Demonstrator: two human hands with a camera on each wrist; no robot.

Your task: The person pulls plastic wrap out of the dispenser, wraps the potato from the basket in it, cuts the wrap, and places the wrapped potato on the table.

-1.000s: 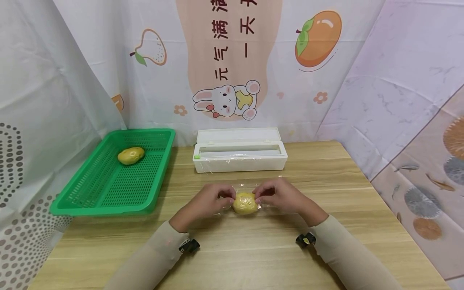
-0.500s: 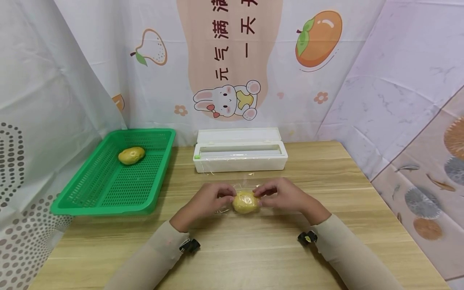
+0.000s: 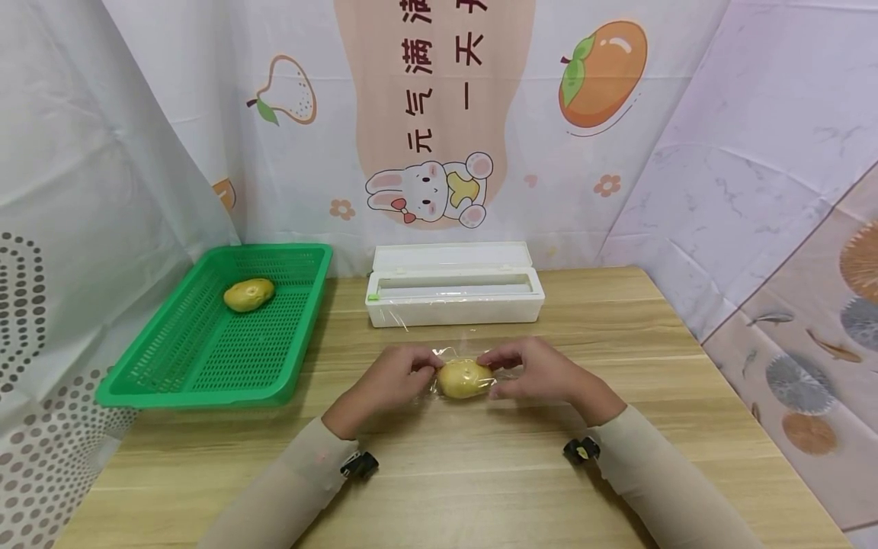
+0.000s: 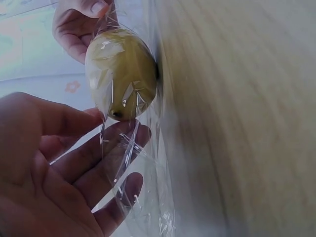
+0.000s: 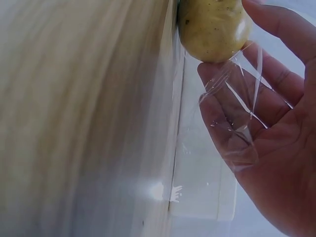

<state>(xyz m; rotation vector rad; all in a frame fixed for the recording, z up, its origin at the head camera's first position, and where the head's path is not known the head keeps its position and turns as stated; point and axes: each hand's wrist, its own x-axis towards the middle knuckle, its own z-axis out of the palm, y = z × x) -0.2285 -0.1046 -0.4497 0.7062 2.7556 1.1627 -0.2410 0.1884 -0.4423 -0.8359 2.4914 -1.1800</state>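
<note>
A yellow potato lies on the table under clear plastic wrap, whose loose ends trail off both sides. My left hand holds the potato's left end, thumb and fingertips against it. Opposite, my right hand has thumb and fingers around the right end. In the left wrist view, crinkled film runs across the left fingers. The right wrist view has film strands over the right fingers, and the potato's upper part is cut off there.
A white plastic wrap dispenser stands behind the hands with its lid raised. To the left, a green basket holds another potato. Fabric hangs behind the wooden table and at both sides.
The potato has turned slightly between the hands, and its left end shows more. My right thumb has moved away from its index finger. The left hand has barely shifted.
</note>
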